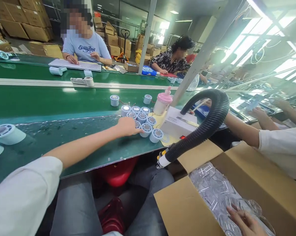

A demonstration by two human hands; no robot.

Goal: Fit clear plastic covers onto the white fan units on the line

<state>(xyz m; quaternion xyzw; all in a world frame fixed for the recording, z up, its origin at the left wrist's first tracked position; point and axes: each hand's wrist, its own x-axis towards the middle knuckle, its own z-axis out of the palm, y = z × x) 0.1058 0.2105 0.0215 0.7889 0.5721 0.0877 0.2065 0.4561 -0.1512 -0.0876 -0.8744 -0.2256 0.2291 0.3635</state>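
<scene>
My left hand reaches over the green bench with its fingers curled against one light-blue cylindrical housing, which it partly covers. Around it stand several more such housings, upright and close together; one is at the near right end of the group. My right hand is down in an open cardboard box, its fingers bent at a round clear plastic cover. Many similar clear parts fill the box in a loose heap, and the fingertips are partly lost among them.
A black corrugated hose with a metal-tipped nozzle arches beside a white box. Behind stands a pink-topped bottle. Larger housings lie at left. Two co-workers sit across the green conveyor; another person's white sleeve is at right.
</scene>
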